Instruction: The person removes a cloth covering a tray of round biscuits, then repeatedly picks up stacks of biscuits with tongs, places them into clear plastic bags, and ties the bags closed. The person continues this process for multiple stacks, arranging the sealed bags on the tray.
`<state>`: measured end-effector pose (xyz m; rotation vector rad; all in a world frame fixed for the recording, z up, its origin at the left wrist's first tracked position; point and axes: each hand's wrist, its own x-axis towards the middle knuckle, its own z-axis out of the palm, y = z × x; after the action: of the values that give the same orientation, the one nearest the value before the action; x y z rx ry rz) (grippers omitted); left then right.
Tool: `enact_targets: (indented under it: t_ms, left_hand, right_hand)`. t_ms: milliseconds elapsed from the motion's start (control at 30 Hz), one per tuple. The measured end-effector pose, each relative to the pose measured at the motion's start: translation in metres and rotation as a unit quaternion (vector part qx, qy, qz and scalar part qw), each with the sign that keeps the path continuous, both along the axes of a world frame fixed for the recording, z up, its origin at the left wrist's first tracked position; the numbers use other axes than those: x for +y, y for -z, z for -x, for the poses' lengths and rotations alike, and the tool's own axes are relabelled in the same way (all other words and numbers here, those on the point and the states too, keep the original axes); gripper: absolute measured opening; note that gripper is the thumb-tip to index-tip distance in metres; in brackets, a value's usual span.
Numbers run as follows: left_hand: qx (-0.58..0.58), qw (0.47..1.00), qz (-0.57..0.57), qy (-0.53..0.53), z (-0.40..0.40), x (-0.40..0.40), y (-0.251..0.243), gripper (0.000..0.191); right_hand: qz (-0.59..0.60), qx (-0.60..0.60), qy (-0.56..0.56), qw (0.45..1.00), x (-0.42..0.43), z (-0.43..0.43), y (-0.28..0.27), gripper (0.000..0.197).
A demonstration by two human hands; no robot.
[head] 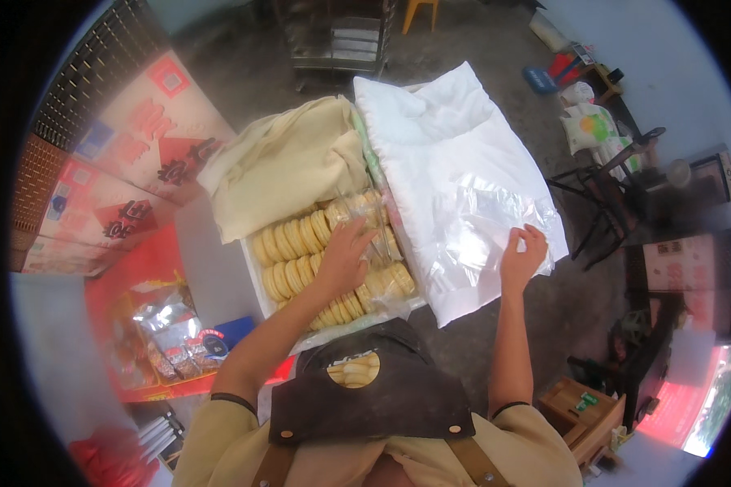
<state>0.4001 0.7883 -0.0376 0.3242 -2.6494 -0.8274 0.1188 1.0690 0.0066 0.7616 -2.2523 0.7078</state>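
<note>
Rows of flat round pastries (pixel 292 236) stand on edge in a white box (pixel 257 274) before me. Some at the box's right side are wrapped in clear plastic (pixel 385 283). My left hand (pixel 344 255) is over the rows with its fingers apart, at the edge of the wrapped ones. Thin metal tongs (pixel 388 234) appear to lie just right of its fingertips. A clear plastic bag (pixel 475 225) rests on a white padded cloth (pixel 426 140). My right hand (pixel 524 252) is at the bag's right part, fingers curled; whether it pinches the film is unclear.
A beige cloth (pixel 292 158) covers the box's far part. Printed cartons (pixel 158 134) stand at the left, above a red table (pixel 143 262) with a tray of packets (pixel 176 335). A wheeled rack (pixel 341 42) is beyond; a folding chair (pixel 615 182) and open wooden drawer (pixel 585 414) are at the right.
</note>
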Motion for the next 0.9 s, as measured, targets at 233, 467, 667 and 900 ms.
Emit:
enact_targets:
  t_ms: [233, 467, 667, 900]
  left_hand:
    - [0.070, 0.990, -0.102, -0.066, -0.017, 0.055, -0.013, 0.067]
    - [0.045, 0.986, -0.159, -0.015, -0.050, 0.062, -0.021, 0.063]
    - [0.040, 0.978, -0.198, -0.046, -0.110, 0.049, -0.022, 0.055]
    - [-0.033, 0.933, -0.359, 0.006, -0.116, 0.046, -0.024, 0.054]
  right_hand:
    - [0.148, -0.249, 0.008, 0.957, 0.001, 0.004, 0.002, 0.034]
    - [-0.153, -0.264, 0.025, 0.952, -0.004, 0.013, 0.035, 0.019]
    - [0.137, -0.066, -0.026, 0.988, -0.030, -0.023, -0.034, 0.020]
    - [0.629, -0.509, -0.178, 0.560, -0.047, -0.102, -0.073, 0.027]
